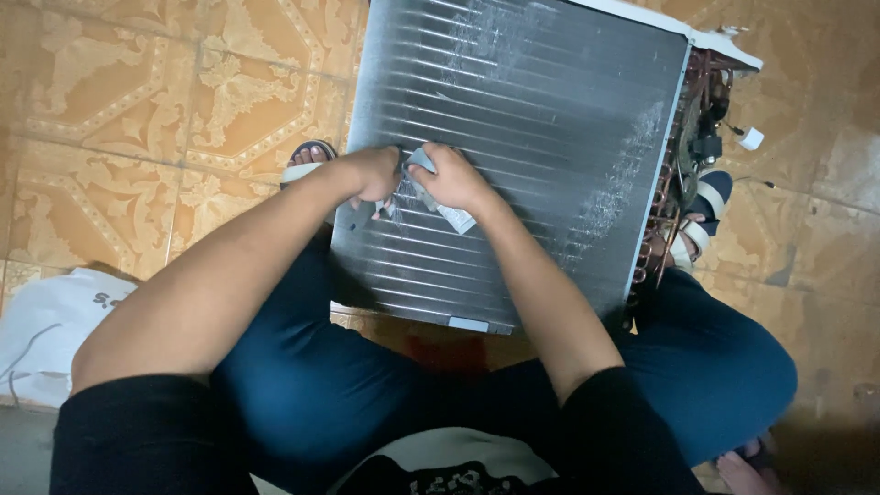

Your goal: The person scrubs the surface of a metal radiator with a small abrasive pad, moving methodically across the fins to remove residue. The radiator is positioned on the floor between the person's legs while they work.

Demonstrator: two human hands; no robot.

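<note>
Gripping one small grey-white tool (438,197), your left hand (374,172) and right hand (456,177) are pressing together mid-panel; one finned grey coil (550,119) is leaning between your knees; two sandals showing.

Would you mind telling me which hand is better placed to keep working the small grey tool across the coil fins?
Probably the right hand: it grips the grey tool against the finned coil; the left hand rests beside it.
</note>
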